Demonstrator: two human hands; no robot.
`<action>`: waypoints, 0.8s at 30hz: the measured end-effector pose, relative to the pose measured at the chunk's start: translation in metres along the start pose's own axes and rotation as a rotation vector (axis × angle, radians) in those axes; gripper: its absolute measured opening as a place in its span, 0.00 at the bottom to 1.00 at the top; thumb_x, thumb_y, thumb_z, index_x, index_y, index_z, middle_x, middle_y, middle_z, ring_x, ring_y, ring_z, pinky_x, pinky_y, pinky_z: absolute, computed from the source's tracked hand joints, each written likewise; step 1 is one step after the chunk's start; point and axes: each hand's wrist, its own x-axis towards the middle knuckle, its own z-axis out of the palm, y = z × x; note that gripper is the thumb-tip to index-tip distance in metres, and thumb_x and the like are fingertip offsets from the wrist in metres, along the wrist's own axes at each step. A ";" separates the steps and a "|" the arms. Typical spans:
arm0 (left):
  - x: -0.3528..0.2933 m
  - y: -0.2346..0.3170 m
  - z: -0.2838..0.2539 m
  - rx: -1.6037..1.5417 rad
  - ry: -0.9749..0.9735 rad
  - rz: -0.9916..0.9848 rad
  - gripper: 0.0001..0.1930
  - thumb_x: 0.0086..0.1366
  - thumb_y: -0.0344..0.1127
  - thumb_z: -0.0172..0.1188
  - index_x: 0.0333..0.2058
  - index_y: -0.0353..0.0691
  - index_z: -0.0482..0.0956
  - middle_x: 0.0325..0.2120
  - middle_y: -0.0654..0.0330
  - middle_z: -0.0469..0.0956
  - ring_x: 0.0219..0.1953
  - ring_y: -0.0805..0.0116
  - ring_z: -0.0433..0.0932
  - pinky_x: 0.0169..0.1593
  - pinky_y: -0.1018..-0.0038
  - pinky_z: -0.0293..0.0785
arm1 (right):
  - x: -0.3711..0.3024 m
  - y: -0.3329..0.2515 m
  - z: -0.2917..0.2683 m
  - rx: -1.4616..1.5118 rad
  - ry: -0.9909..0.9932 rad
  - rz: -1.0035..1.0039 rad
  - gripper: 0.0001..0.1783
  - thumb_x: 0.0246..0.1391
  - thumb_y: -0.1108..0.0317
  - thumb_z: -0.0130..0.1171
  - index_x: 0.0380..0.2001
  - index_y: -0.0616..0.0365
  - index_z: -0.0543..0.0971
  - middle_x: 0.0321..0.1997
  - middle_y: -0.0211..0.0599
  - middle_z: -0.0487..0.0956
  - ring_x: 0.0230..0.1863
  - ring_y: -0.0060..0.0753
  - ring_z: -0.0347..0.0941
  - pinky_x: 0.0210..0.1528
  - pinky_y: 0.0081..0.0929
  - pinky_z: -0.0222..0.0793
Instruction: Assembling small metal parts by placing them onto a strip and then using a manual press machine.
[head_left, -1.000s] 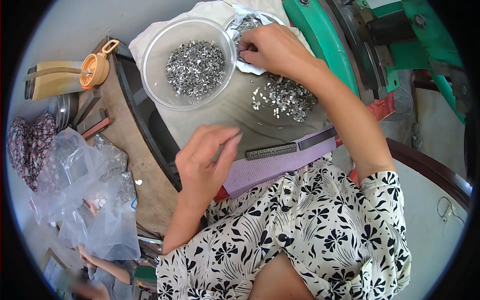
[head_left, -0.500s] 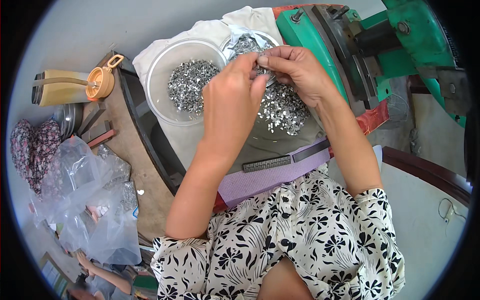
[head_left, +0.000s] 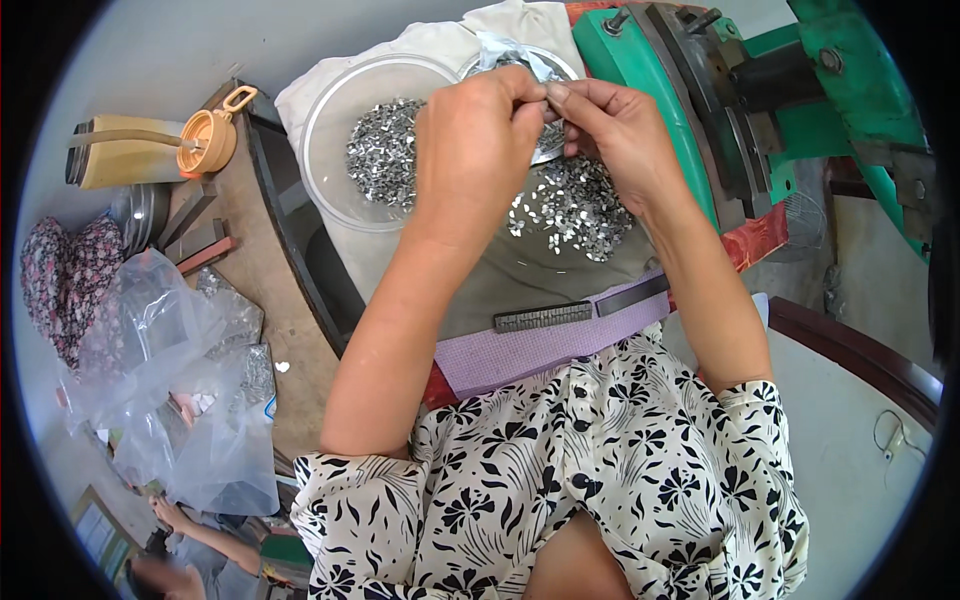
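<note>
My left hand and my right hand meet at the fingertips over the far side of the work surface. Both are pinched closed; whatever is between the fingers is too small and covered to make out. Behind them stands a round bowl with metal bits and a crumpled pale wrapping, partly hidden by my hands. Left of my left hand is a translucent tub with a heap of small metal pieces. Below my right hand, a loose pile of shiny metal pieces lies on the cloth.
A green machine stands to the right. Near my body lie a black comb-like strip and a purple mat. On the left side table are an orange-lidded bottle, plastic bags and flat bars. Another person sits lower left.
Both hands, still pinched together, have shifted slightly right and farther away. The whole view has moved a little. The metal piles look much the same.
</note>
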 end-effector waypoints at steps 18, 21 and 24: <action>-0.011 0.004 0.011 -0.622 0.051 -0.230 0.04 0.60 0.26 0.62 0.31 0.30 0.81 0.25 0.53 0.84 0.27 0.71 0.84 0.31 0.75 0.77 | -0.010 0.005 -0.009 0.262 -0.077 0.038 0.14 0.60 0.65 0.66 0.46 0.60 0.84 0.30 0.24 0.79 0.28 0.14 0.71 0.29 0.16 0.74; -0.018 0.006 0.007 -0.707 0.008 -0.254 0.04 0.64 0.24 0.61 0.35 0.28 0.81 0.28 0.56 0.84 0.31 0.76 0.83 0.35 0.80 0.79 | -0.009 0.010 -0.012 0.331 -0.115 0.072 0.14 0.58 0.64 0.68 0.44 0.60 0.85 0.31 0.24 0.80 0.28 0.13 0.71 0.29 0.15 0.74; -0.021 0.005 0.003 -0.665 -0.036 -0.241 0.05 0.66 0.23 0.60 0.38 0.28 0.81 0.32 0.58 0.84 0.33 0.77 0.83 0.39 0.82 0.80 | -0.010 0.010 -0.010 0.288 -0.107 0.053 0.13 0.58 0.64 0.68 0.42 0.61 0.85 0.31 0.24 0.80 0.28 0.13 0.70 0.29 0.16 0.73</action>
